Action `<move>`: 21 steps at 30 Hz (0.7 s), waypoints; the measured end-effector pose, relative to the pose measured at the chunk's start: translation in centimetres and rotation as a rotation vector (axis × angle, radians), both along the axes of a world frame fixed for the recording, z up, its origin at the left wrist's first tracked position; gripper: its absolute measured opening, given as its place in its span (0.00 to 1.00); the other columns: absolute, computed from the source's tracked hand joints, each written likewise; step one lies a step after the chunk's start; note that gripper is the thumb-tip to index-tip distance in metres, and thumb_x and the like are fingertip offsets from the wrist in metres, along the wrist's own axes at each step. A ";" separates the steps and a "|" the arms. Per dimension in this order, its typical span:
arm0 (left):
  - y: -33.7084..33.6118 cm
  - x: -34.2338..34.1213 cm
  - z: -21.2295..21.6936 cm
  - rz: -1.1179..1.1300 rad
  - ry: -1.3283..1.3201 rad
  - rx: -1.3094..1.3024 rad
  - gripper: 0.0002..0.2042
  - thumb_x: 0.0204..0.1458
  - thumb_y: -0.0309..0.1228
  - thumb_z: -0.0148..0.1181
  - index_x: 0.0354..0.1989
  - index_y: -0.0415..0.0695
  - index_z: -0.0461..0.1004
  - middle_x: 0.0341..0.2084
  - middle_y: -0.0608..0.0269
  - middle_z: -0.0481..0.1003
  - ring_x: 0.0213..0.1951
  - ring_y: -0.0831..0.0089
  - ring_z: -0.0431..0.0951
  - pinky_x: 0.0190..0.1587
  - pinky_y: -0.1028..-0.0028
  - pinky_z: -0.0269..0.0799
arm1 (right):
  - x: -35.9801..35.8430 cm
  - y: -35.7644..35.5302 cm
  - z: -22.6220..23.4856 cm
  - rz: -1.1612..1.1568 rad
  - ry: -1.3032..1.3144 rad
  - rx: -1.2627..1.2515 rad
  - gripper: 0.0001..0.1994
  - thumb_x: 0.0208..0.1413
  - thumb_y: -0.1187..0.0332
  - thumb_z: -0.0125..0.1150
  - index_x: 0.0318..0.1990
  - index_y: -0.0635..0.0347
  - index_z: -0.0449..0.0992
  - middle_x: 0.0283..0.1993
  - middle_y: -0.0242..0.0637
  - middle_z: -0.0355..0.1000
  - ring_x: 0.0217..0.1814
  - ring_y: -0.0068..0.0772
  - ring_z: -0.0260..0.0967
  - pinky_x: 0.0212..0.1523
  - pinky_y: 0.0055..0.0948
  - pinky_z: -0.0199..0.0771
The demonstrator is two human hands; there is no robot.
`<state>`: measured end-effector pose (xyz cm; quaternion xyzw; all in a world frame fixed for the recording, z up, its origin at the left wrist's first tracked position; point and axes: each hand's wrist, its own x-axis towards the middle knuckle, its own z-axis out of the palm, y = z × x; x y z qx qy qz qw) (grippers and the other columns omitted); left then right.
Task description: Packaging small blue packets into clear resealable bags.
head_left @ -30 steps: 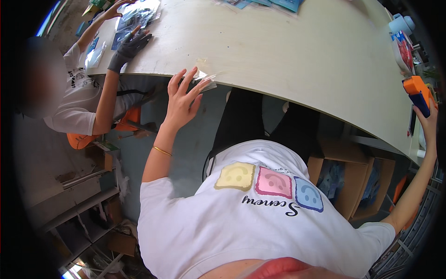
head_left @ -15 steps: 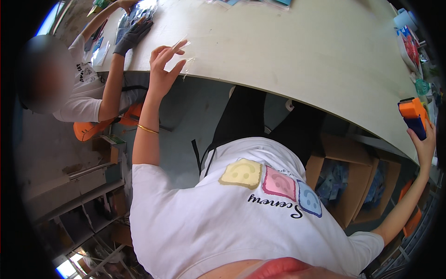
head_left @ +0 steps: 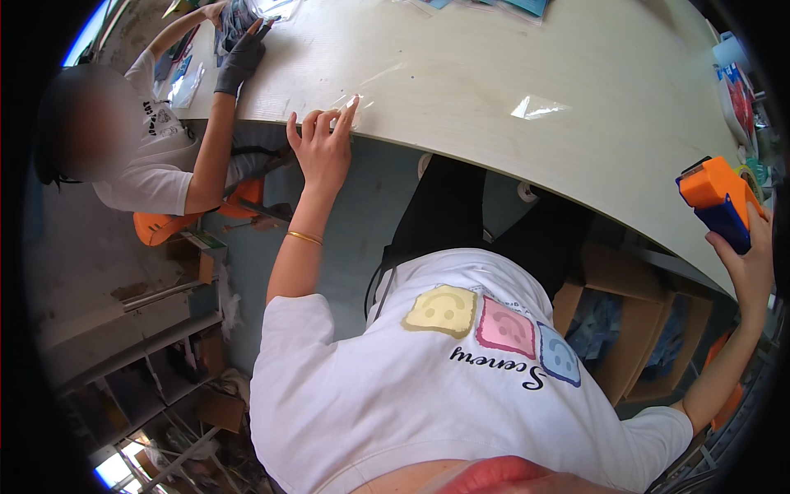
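Observation:
My left hand [head_left: 322,152] is at the table's front edge, palm down, its fingers bent and apart. A thin piece of clear film [head_left: 362,104] shows by its fingertips; I cannot tell whether it clings to them or lies on the table. At the far right, my right hand [head_left: 749,251] grips a tape dispenser [head_left: 714,193], an orange body with a dark blue lower part, held tilted over the table's right side. A shiny clear patch [head_left: 539,107], like film, shows on the pale table [head_left: 477,74] between my hands.
A co-worker [head_left: 164,156] sits at the left, a grey-gloved hand [head_left: 240,59] on packets. Blue packets [head_left: 522,6] lie at the far edge. Several items, including a red-and-blue package [head_left: 735,90], line the right side. Open cardboard boxes [head_left: 634,321] stand below the table.
My left hand has turned palm down and moved right, to the table edge. The tape dispenser has shifted left in my right hand. The shiny patch on the table has appeared.

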<state>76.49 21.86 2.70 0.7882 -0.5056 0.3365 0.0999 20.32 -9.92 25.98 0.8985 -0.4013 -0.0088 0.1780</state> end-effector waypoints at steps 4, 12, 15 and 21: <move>1.4 -2.1 0.9 0.031 0.115 0.257 0.35 0.52 0.22 0.58 0.69 0.67 0.64 0.58 0.55 0.65 0.62 0.58 0.64 0.69 0.40 0.44 | -1.7 -1.6 0.5 -0.060 -0.084 0.016 0.38 0.52 0.53 0.73 0.67 0.61 0.65 0.52 0.42 0.71 0.51 0.35 0.72 0.50 0.32 0.74; 4.7 0.4 4.5 -0.078 0.569 0.442 0.41 0.49 0.18 0.59 0.71 0.71 0.59 0.72 0.68 0.57 0.68 0.51 0.58 0.69 0.36 0.43 | -8.2 -7.6 0.2 -0.107 0.025 0.033 0.33 0.55 0.54 0.71 0.64 0.58 0.68 0.52 0.41 0.74 0.52 0.39 0.74 0.55 0.33 0.72; 4.6 -0.1 4.0 -0.101 0.382 0.392 0.44 0.49 0.20 0.62 0.74 0.71 0.55 0.71 0.70 0.60 0.66 0.53 0.60 0.69 0.38 0.42 | -12.5 -10.6 -1.0 -0.324 -0.117 0.079 0.35 0.58 0.50 0.68 0.68 0.56 0.63 0.56 0.43 0.73 0.56 0.38 0.74 0.56 0.32 0.72; 3.8 -0.4 2.3 0.007 0.476 0.168 0.40 0.47 0.27 0.67 0.72 0.59 0.59 0.67 0.70 0.63 0.66 0.57 0.60 0.69 0.49 0.46 | -16.7 -11.5 -1.3 -0.215 0.112 -0.128 0.32 0.57 0.55 0.70 0.66 0.57 0.67 0.57 0.45 0.74 0.58 0.44 0.74 0.61 0.35 0.71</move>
